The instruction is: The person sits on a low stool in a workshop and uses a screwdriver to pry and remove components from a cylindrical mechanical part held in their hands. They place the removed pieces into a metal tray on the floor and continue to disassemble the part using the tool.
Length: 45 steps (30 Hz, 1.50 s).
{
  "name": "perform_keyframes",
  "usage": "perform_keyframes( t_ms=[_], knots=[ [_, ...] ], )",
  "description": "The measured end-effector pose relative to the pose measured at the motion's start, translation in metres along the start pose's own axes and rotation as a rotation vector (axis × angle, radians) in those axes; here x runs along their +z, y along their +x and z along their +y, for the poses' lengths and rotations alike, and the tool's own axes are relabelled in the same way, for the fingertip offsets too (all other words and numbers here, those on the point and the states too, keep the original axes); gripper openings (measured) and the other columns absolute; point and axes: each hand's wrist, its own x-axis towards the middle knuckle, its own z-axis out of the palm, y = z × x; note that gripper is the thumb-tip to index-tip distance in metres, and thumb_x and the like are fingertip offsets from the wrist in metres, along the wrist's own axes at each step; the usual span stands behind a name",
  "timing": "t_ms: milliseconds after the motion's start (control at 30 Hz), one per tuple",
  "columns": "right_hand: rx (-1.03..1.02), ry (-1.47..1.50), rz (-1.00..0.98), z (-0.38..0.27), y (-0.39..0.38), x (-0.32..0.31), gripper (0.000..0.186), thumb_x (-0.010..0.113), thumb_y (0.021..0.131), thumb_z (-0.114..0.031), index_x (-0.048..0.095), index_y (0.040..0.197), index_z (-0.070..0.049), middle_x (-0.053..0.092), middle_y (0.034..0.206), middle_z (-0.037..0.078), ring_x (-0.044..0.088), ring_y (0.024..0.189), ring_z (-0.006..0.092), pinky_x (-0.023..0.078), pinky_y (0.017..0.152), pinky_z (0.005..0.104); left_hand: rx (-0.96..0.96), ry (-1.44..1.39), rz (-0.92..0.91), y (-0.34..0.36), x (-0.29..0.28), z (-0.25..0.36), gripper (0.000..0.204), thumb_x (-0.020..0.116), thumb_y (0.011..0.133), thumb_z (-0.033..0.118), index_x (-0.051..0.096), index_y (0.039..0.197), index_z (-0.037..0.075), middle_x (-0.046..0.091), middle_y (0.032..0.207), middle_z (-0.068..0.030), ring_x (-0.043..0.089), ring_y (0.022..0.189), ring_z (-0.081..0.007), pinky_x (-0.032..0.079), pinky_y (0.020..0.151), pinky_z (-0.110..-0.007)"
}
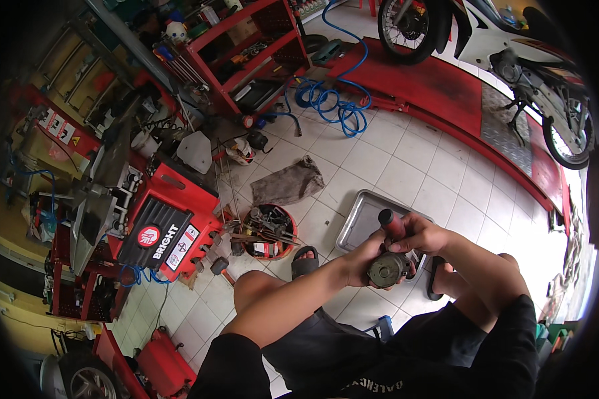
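Observation:
Over a shallow metal tray [354, 223] on the floor, my left hand [364, 261] is closed round a grey, round metal part [385, 271]. Its circular face points toward me. Just above that part, my right hand [424, 234] grips a tool with a red handle [393, 226] and a dark end cap. The handle stands tilted upward, and its working end is hidden behind my fingers. Whether the tool touches the metal part, I cannot tell.
Left of the tray sit a round bin of tools [273, 251] and a dirty cloth [287, 181]. A red machine [163, 223] stands farther left. At the back are a red shelf rack [246, 53], a coiled blue hose [343, 110] and a motorcycle [512, 66] on a red lift platform [439, 80].

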Motion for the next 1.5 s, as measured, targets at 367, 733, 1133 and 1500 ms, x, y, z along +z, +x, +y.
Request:
perform_keyframes(
  t_ms=[367, 733, 1133, 1500],
  knots=[
    [0.058, -0.081, -0.089, 0.011, 0.004, -0.017, 0.042, 0.082, 0.08, -0.001, 0.058, 0.114, 0.004, 0.07, 0.104, 0.013, 0.067, 0.1, 0.0213, 0.053, 0.09, 0.0358, -0.014, -0.003, -0.012, 0.0, 0.002, 0.001, 0.069, 0.026, 0.099, 0.071, 0.041, 0.131, 0.012, 0.065, 0.104, -0.0217, 0.069, 0.073, -0.0284, 0.058, 0.051, -0.036],
    [0.024, 0.034, 0.01, 0.005, -0.003, -0.006, 0.025, 0.079, 0.083, 0.0, 0.068, 0.105, 0.004, 0.072, 0.099, 0.01, 0.069, 0.096, 0.0198, 0.054, 0.089, 0.0334, -0.003, 0.002, 0.009, 0.001, 0.004, 0.001, 0.069, 0.027, 0.099, 0.072, 0.04, 0.133, 0.013, 0.065, 0.104, -0.0214, 0.069, 0.072, -0.0284, 0.057, 0.05, -0.036],
    [-0.016, 0.018, 0.004, -0.006, -0.004, 0.006, 0.027, 0.077, 0.084, -0.004, 0.069, 0.11, 0.002, 0.073, 0.099, 0.009, 0.069, 0.092, 0.0158, 0.054, 0.084, 0.0291, 0.056, 0.015, -0.097, 0.004, -0.013, -0.007, 0.074, 0.027, 0.096, 0.077, 0.047, 0.125, 0.012, 0.068, 0.103, -0.022, 0.071, 0.073, -0.0275, 0.058, 0.05, -0.036],
    [-0.001, 0.061, -0.023, 0.003, -0.002, 0.002, 0.023, 0.077, 0.083, -0.001, 0.07, 0.105, 0.002, 0.073, 0.098, 0.008, 0.069, 0.096, 0.0163, 0.054, 0.086, 0.029, 0.022, 0.063, -0.074, 0.003, -0.014, -0.007, 0.072, 0.02, 0.098, 0.073, 0.049, 0.121, 0.012, 0.068, 0.101, -0.0192, 0.07, 0.072, -0.0251, 0.056, 0.049, -0.033]
  ],
)
